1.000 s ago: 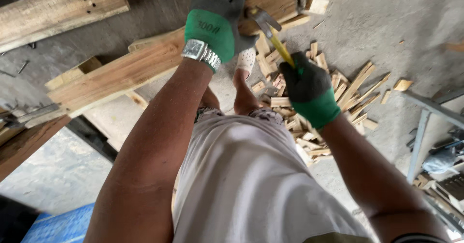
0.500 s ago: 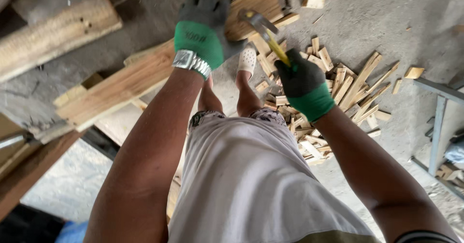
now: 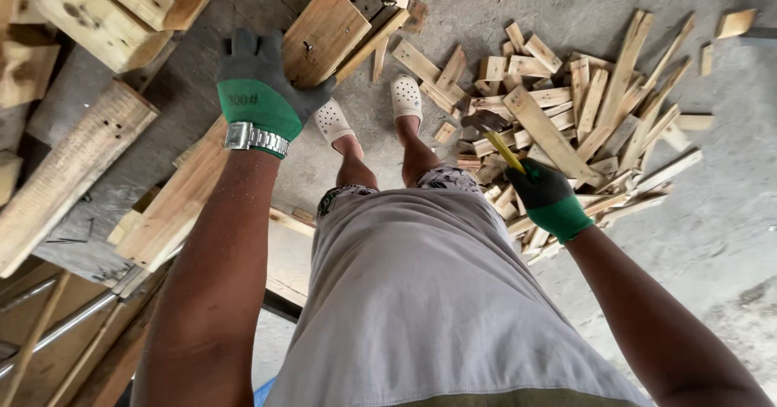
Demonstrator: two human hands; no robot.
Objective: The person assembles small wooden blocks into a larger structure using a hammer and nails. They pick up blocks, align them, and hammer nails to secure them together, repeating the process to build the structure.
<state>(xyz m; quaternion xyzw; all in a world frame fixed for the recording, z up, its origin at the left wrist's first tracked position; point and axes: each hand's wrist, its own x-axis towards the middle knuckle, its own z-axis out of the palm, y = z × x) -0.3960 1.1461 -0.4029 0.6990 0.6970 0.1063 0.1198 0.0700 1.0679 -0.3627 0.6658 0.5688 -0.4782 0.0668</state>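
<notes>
head view, looking down past a pale shirt to the concrete floor (image 3: 728, 213).
item 1: long wooden plank (image 3: 243, 156), running from lower left up to the centre top, upper end under the left hand (image 3: 259, 79). hand is gloved dark and green, fingers spread flat on the wood, pressing rather than gripping. judged stiff, fairly heavy, rough and splintery; best taken by the long edges near one end.
item 2: hammer (image 3: 495, 136), yellow handle, dark head, held closed in the right hand (image 3: 546, 197), same kind of glove, above the scrap pile. judged head-heavy; grip low on the handle.
item 3: heap of short offcuts (image 3: 583, 108), right of the white clogs (image 3: 405, 95).
item 4: packages, labels, signs: none visible.
</notes>
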